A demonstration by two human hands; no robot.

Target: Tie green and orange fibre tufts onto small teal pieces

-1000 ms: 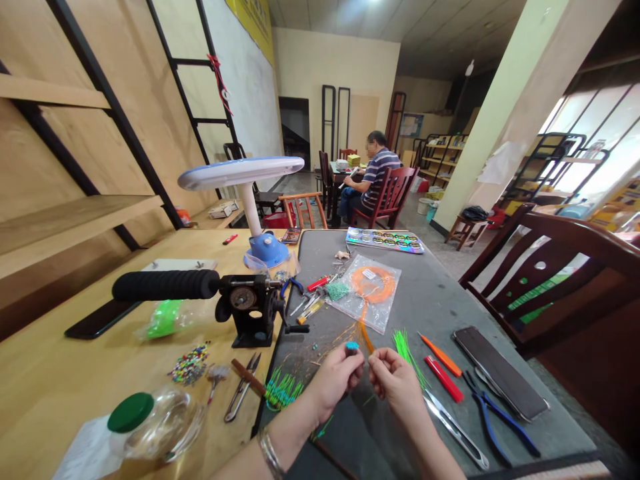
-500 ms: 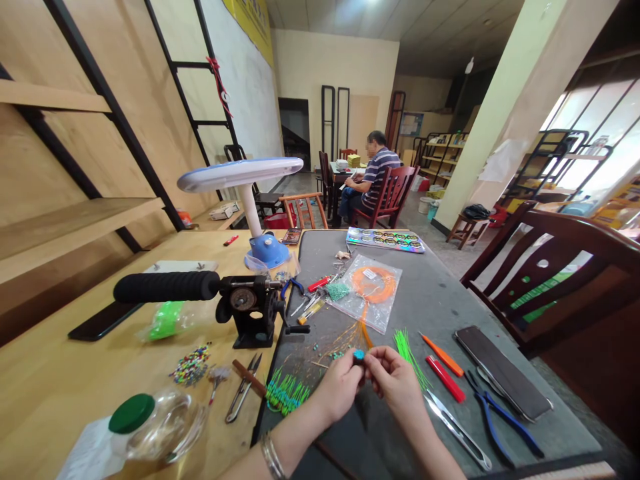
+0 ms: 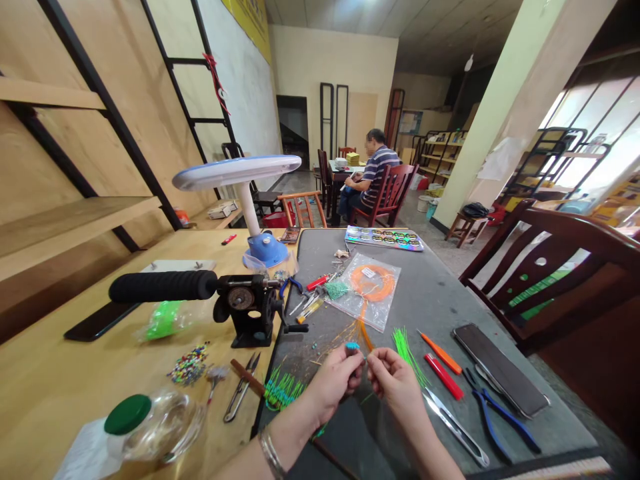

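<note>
My left hand (image 3: 337, 375) is closed around a small dark piece with a bright blue top (image 3: 353, 347). Close beside it on the right, my right hand (image 3: 391, 375) has thumb and forefinger pinched together; what lies between them is too small to make out. Both hands hover over the dark grey mat (image 3: 425, 287). Left of my left wrist, a brown stick carries a row of green and blue strands (image 3: 283, 390). Loose bright green strands (image 3: 409, 353) lie just right of my right hand, and thin orange strands (image 3: 345, 333) are scattered beyond my fingers.
Right of my hands lie an orange tool (image 3: 440, 352), a red stick (image 3: 444, 377), thread snips (image 3: 457, 427), blue-handled pliers (image 3: 500, 427) and a phone (image 3: 503, 367). A black hand-cranked winder (image 3: 250, 313) and a lamp (image 3: 245, 200) stand left. Another person (image 3: 375, 173) sits farther back.
My hands have drawn slightly apart. The blue-topped piece has tipped and risen a little in my left hand. The whole view has shifted slightly.
</note>
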